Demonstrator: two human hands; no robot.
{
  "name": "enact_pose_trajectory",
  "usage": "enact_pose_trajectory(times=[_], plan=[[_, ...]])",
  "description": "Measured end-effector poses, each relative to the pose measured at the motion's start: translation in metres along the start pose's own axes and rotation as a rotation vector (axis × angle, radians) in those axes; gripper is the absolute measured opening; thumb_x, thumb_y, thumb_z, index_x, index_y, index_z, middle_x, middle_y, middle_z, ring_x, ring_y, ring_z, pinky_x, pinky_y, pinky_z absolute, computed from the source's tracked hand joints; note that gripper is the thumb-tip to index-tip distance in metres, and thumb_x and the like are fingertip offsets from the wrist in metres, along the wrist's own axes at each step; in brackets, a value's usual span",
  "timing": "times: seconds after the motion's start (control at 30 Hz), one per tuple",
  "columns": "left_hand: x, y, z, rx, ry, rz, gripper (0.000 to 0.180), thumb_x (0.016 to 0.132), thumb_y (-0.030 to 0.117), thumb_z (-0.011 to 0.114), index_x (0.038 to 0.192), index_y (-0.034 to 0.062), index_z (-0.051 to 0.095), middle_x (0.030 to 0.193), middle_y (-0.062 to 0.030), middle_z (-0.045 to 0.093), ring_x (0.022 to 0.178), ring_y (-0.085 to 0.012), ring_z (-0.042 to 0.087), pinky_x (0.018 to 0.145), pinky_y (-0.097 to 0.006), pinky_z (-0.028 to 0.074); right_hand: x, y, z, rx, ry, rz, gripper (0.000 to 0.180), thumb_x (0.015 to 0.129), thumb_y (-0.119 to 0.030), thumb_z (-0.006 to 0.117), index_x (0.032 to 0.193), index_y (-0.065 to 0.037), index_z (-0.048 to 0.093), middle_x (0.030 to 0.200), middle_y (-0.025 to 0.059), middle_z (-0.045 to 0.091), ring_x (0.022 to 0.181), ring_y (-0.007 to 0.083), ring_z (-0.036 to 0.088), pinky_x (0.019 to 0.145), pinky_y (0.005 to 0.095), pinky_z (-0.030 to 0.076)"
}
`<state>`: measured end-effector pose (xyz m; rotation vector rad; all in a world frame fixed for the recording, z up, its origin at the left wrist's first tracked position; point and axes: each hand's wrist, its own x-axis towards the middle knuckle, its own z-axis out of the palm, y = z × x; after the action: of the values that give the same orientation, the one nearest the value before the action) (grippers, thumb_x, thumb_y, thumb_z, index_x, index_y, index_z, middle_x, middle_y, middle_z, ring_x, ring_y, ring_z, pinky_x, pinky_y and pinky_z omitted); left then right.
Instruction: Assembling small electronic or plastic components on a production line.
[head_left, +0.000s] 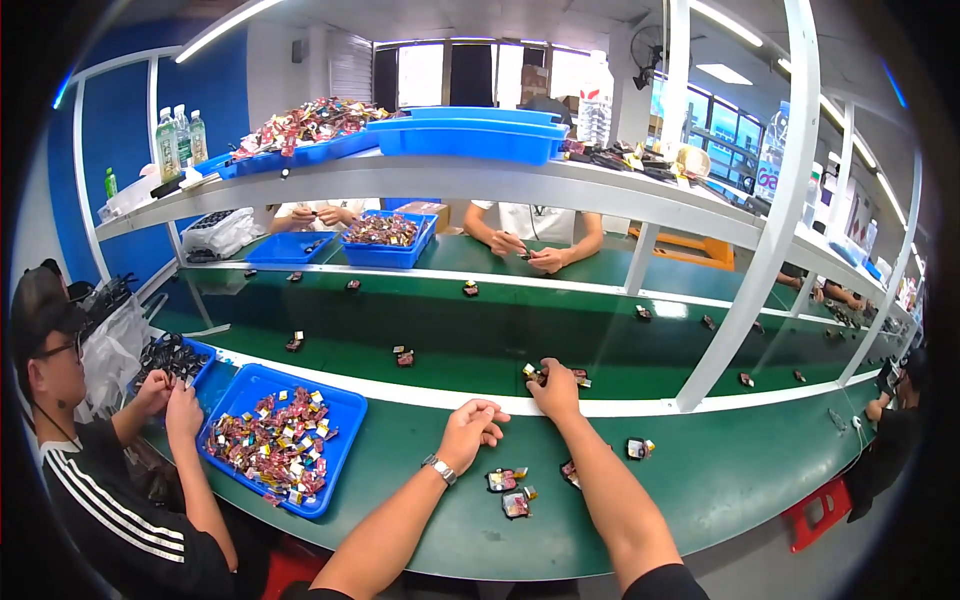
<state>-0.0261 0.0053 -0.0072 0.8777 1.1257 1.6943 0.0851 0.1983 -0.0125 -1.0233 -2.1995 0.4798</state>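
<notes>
My right hand (556,390) reaches over the white rail at the edge of the green belt. Its fingers are closed around a small dark electronic part with a yellow-and-white tab (533,374); another such part shows just beside the fingers. Nearer to me, my left hand (472,436), with a metal watch on its wrist, hovers above the green worktop, fingers loosely bent and apart, holding nothing visible. Between my forearms lie two small dark parts with clear faces (515,503). Another part (639,448) rests right of my right forearm, which partly hides one more.
A blue tray (352,405) full of small red, white and yellow pieces stands left of my arm. Beside it a co-worker (110,490) handles a piece. Several parts lie along the green belt (460,330). A white post (745,230) and overhead shelf (470,172) stand ahead.
</notes>
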Motion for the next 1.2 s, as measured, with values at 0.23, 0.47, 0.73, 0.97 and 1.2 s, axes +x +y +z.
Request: enact_pose_trajectory(times=[0.23, 0.47, 0.73, 0.97, 1.2], plan=[[-0.009, 0.014, -0.011, -0.151, -0.127, -0.229, 0.039, 0.105, 0.033, 0.035, 0.115, 0.0009, 0.055, 0.101, -0.0109, 0.065, 0.074, -0.0133, 0.059, 0.066, -0.026, 0.05, -0.072, -0.067, -0.08, 0.394, -0.322, -0.403, 0.062, 0.072, -0.007, 0.077, 0.129, -0.008, 0.053, 0.116, 0.0063, 0.064, 0.11, 0.0254, 0.053, 0.092, 0.0359, 0.046], [-0.009, 0.014, -0.01, -0.11, -0.345, -0.271, 0.043, 0.1, 0.016, 0.048, 0.14, 0.001, 0.041, 0.115, -0.0111, 0.059, 0.092, -0.0173, 0.063, 0.083, -0.033, 0.054, -0.094, -0.055, -0.068, 0.468, -0.156, -0.446, 0.043, 0.077, -0.006, 0.072, 0.118, -0.007, 0.06, 0.113, 0.0099, 0.06, 0.107, 0.0279, 0.056, 0.095, 0.0372, 0.046], [-0.013, 0.019, 0.005, -0.041, -0.256, -0.224, 0.041, 0.099, 0.01, 0.046, 0.139, 0.0035, 0.041, 0.118, -0.0121, 0.057, 0.104, -0.0202, 0.061, 0.091, -0.036, 0.054, -0.103, -0.068, -0.054, 0.25, 0.024, -0.355, 0.022, 0.078, -0.01, 0.07, 0.1, -0.009, 0.066, 0.095, 0.0058, 0.06, 0.091, 0.0239, 0.061, 0.073, 0.0346, 0.053], [-0.013, 0.013, 0.009, -0.009, -0.18, -0.172, 0.032, 0.098, 0.007, 0.046, 0.13, 0.0029, 0.045, 0.118, -0.0117, 0.057, 0.111, -0.0209, 0.059, 0.097, -0.037, 0.052, -0.102, -0.067, -0.058, 0.155, 0.078, -0.442, 0.016, 0.078, -0.009, 0.069, 0.094, -0.011, 0.068, 0.093, 0.0033, 0.06, 0.089, 0.0231, 0.06, 0.073, 0.0353, 0.054], [-0.015, 0.015, 0.009, -0.016, -0.172, -0.178, 0.032, 0.098, 0.006, 0.047, 0.13, 0.0018, 0.045, 0.117, -0.0112, 0.057, 0.112, -0.0203, 0.059, 0.1, -0.036, 0.051, -0.091, -0.058, -0.063, 0.145, -0.029, -0.513, 0.012, 0.076, -0.009, 0.071, 0.087, -0.009, 0.066, 0.095, 0.0035, 0.059, 0.09, 0.0233, 0.06, 0.072, 0.0354, 0.054]])
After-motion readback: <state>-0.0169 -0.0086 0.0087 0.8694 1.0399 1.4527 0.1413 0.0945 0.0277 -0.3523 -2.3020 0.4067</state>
